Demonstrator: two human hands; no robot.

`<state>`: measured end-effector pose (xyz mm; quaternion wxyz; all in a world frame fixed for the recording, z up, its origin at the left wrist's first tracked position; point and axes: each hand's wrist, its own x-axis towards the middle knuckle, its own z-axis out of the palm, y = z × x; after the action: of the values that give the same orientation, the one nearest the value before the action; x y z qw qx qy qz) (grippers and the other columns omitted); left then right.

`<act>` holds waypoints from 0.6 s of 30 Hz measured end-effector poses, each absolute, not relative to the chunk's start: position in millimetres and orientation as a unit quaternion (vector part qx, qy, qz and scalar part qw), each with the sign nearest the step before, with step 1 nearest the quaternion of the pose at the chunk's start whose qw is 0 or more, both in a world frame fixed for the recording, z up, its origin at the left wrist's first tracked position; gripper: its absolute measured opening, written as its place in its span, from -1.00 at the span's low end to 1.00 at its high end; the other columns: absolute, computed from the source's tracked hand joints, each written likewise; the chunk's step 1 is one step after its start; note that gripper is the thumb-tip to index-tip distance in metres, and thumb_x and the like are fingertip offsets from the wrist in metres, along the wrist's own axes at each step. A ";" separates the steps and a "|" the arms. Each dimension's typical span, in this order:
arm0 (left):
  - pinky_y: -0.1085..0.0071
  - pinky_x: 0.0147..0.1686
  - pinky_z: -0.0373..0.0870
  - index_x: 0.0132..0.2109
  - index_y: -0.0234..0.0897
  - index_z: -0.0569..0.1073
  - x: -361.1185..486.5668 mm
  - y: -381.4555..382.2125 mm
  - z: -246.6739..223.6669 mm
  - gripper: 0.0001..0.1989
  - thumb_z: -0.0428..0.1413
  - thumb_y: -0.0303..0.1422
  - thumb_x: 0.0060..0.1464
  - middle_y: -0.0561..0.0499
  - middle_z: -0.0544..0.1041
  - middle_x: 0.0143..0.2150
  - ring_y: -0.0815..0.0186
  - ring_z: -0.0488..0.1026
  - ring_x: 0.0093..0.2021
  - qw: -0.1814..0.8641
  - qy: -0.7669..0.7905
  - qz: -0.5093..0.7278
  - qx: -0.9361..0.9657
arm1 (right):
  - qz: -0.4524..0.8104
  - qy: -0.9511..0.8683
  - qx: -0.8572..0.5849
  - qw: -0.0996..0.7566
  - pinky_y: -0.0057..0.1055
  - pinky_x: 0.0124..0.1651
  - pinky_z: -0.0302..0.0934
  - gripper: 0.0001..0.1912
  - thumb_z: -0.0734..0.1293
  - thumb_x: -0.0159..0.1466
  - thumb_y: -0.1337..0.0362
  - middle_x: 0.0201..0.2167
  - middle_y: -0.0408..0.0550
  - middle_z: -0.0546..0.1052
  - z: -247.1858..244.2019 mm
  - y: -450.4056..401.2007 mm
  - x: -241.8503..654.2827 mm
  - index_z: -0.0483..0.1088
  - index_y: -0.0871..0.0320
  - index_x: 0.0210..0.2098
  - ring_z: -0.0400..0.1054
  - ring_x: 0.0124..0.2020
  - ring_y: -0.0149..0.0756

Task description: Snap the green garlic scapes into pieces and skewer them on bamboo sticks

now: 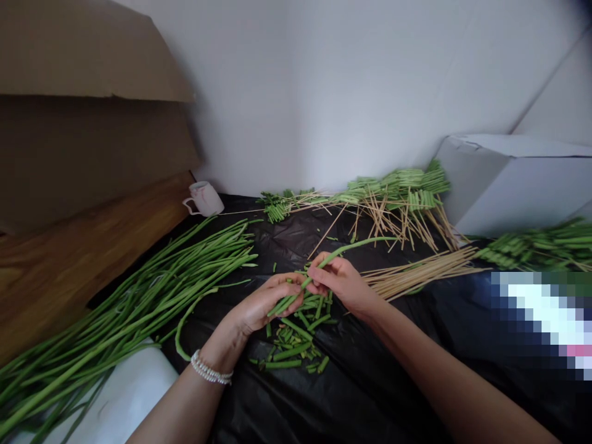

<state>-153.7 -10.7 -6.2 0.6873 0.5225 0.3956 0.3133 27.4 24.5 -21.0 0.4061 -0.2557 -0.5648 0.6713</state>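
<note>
Both hands meet at the middle, above the black plastic sheet (pixel 370 364). My right hand (pixel 340 280) pinches a long green stalk (pixel 351 245), which looks like a garlic scape; its free end curves up and to the right. Closed beneath the stalk's near end is my left hand (pixel 266 302), with short green lengths (pixel 280 306) lying along its fingers. How many it holds I cannot make out. Below the hands lies a loose heap of short cut pieces (pixel 291 353). Long uncut stalks (pixel 185 277) spread in a bundle to the left.
Bare wooden skewers (pixel 420 274) lie right of my hands. Skewered green pieces (pixel 398 185) are stacked along the wall, with more (pixel 546 243) at right. A mug (pixel 206 198) stands back left. A cardboard box (pixel 92 135) and a white box (pixel 522 185) flank the area.
</note>
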 end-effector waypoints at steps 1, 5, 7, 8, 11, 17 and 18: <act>0.51 -0.67 -0.14 -0.20 -0.34 0.46 -152.2 -10.9 -5.4 -0.83 0.01 -0.39 0.12 0.16 0.23 -0.64 0.51 -0.01 -0.67 0.683 0.403 0.313 0.523 | 0.669 -0.566 -0.259 0.407 -0.52 -0.48 0.07 -0.74 0.39 0.21 0.11 -0.60 -0.22 0.45 -21.0 24.9 27.7 0.32 0.16 -0.41 0.22 -0.58 -0.51; 0.53 -0.66 -0.13 -0.22 -0.33 0.44 -148.1 -10.4 -5.1 -0.84 0.00 -0.39 0.11 0.20 0.17 -0.67 0.51 -0.05 -0.67 0.654 0.427 0.339 0.524 | 0.664 -0.555 -0.272 0.421 -0.52 -0.48 0.08 -0.75 0.41 0.18 0.12 -0.58 -0.21 0.45 -19.4 26.7 29.3 0.37 0.17 -0.37 0.21 -0.58 -0.51; 0.54 -0.67 -0.14 -0.21 -0.33 0.45 -148.4 -9.1 -7.2 -0.83 0.01 -0.38 0.11 0.21 0.14 -0.68 0.51 -0.06 -0.67 0.638 0.436 0.355 0.526 | 0.670 -0.534 -0.273 0.437 -0.52 -0.50 0.07 -0.75 0.43 0.17 0.12 -0.57 -0.22 0.44 -17.6 27.1 30.2 0.39 0.16 -0.36 0.20 -0.60 -0.52; 0.54 -0.67 -0.15 -0.20 -0.33 0.45 -149.0 -8.3 -8.7 -0.83 0.01 -0.38 0.11 0.22 0.13 -0.68 0.51 -0.06 -0.67 0.631 0.440 0.361 0.527 | 0.674 -0.524 -0.271 0.445 -0.52 -0.51 0.06 -0.75 0.43 0.16 0.11 -0.57 -0.23 0.43 -16.6 27.1 30.5 0.39 0.16 -0.36 0.19 -0.60 -0.52; 0.56 -0.68 -0.13 -0.22 -0.33 0.45 -151.5 -5.5 -15.2 -0.84 0.02 -0.37 0.09 0.23 0.13 -0.68 0.52 -0.06 -0.67 0.613 0.452 0.376 0.528 | 0.676 -0.525 -0.256 0.449 -0.52 -0.52 0.05 -0.77 0.43 0.17 0.13 -0.56 -0.22 0.44 -14.7 25.3 30.4 0.40 0.15 -0.37 0.19 -0.60 -0.52; 0.58 -0.69 -0.11 -0.22 -0.34 0.46 -150.5 -3.3 -21.2 -0.84 0.07 -0.35 0.07 0.24 0.15 -0.69 0.54 -0.03 -0.69 0.588 0.467 0.412 0.515 | 0.668 -0.560 -0.251 0.422 -0.53 -0.52 0.07 -0.81 0.46 0.12 0.19 -0.53 -0.20 0.45 -13.7 19.9 27.7 0.44 0.15 -0.36 0.25 -0.56 -0.50; 0.58 -0.69 -0.12 -0.20 -0.34 0.47 -150.0 -3.8 -19.2 -0.82 0.08 -0.35 0.07 0.24 0.14 -0.69 0.54 -0.03 -0.70 0.592 0.461 0.424 0.506 | 0.673 -0.552 -0.247 0.427 -0.53 -0.52 0.07 -0.81 0.46 0.13 0.19 -0.54 -0.21 0.45 -13.3 19.9 27.8 0.44 0.14 -0.36 0.24 -0.56 -0.50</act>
<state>-150.0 -3.8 -19.2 0.5924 0.5064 0.4612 0.4242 27.8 19.9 -13.3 0.4269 -0.2466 -0.5518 0.6726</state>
